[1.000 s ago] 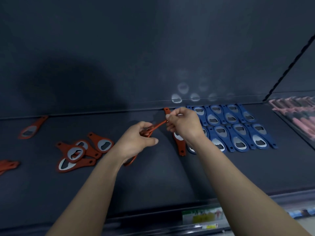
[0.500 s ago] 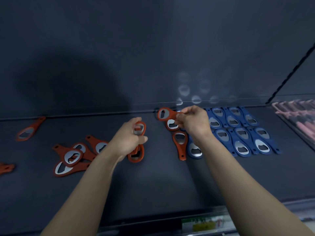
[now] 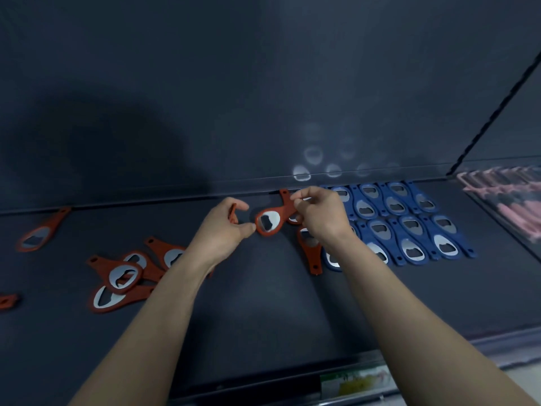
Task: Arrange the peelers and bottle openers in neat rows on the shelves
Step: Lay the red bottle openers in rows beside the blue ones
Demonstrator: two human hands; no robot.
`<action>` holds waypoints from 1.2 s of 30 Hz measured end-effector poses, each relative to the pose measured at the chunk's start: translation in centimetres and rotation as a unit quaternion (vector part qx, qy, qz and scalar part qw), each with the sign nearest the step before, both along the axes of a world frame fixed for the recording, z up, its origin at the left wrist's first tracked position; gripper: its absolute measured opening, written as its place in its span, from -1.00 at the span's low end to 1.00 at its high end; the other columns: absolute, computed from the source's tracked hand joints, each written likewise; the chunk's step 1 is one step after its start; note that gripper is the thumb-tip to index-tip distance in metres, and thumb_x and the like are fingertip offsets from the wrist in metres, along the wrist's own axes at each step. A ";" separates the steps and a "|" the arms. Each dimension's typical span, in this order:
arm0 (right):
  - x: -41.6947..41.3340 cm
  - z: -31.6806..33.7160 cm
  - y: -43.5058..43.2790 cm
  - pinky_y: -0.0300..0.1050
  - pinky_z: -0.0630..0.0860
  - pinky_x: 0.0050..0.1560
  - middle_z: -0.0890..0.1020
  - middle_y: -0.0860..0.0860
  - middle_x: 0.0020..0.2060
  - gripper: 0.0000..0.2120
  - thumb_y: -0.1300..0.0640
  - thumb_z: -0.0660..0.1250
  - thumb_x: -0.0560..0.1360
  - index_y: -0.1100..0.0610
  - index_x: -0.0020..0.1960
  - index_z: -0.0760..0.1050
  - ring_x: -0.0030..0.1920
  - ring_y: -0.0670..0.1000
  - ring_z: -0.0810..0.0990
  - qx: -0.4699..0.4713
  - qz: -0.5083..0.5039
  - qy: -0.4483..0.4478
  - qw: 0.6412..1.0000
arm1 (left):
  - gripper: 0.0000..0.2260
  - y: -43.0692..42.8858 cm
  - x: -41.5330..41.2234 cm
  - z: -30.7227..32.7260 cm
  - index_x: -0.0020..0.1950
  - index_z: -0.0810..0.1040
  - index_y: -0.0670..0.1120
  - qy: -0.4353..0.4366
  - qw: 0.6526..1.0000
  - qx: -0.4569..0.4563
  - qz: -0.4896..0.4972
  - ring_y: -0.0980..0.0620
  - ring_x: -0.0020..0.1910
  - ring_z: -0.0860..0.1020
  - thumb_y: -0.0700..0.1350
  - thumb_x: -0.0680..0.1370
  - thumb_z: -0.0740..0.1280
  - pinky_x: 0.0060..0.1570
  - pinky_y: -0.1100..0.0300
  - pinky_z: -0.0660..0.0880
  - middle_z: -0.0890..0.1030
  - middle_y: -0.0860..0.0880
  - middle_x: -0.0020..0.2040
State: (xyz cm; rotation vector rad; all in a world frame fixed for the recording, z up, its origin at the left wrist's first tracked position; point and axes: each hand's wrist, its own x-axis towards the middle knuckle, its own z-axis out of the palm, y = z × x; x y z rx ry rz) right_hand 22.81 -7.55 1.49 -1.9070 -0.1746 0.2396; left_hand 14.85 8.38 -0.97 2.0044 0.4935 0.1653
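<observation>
Dark shelf [image 3: 263, 312] with bottle openers lying on it in groups

Blue bottle openers [image 3: 407, 227] lie flat in neat rows toward the right, packed side by side and touching; just left of them one red opener [image 3: 311, 253] lies with its handle toward the front edge. A loose pile of red openers [image 3: 128, 276] overlaps on the left, a single red opener [image 3: 41, 234] lies apart near the back left, and the tip of another red piece [image 3: 7, 300] shows at the left edge. Pink items [image 3: 515, 200], blurred, lie at the far right beyond a divider. A label strip [image 3: 354, 380] sits on the shelf's front edge
</observation>
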 end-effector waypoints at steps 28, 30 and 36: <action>2.6 -0.2 -1.7 -0.39 0.45 -0.40 0.57 0.03 -0.34 -0.86 0.32 0.22 0.55 0.21 0.02 0.54 -0.41 -0.10 0.50 0.080 0.020 -0.005 0.997 | -0.88 1.4 2.0 0.0 -0.13 0.34 0.03 -0.067 0.922 0.362 -0.120 0.03 -0.31 0.40 -0.15 0.57 0.20 -0.32 0.08 0.35 0.41 0.07 -0.24; 2.6 -0.3 -1.8 -0.40 0.45 -0.39 0.58 0.02 -0.34 -0.85 0.32 0.21 0.55 0.19 0.01 0.54 -0.41 -0.10 0.50 0.072 0.023 -0.009 0.997 | -0.93 1.7 1.9 -0.3 -0.07 0.38 0.01 -0.060 0.897 0.413 -0.146 0.03 -0.27 0.40 -0.16 0.57 0.21 -0.32 0.12 0.33 0.41 0.06 -0.19; 2.6 -0.7 -1.9 -0.40 0.45 -0.38 0.59 0.01 -0.33 -0.84 0.31 0.21 0.55 0.14 -0.02 0.54 -0.39 -0.11 0.52 0.057 0.032 -0.015 0.998 | -0.91 1.3 1.8 -1.1 0.04 0.42 -0.06 -0.026 0.891 0.430 -0.146 0.00 -0.07 0.41 -0.20 0.57 0.18 -0.23 0.05 0.39 0.41 0.00 -0.08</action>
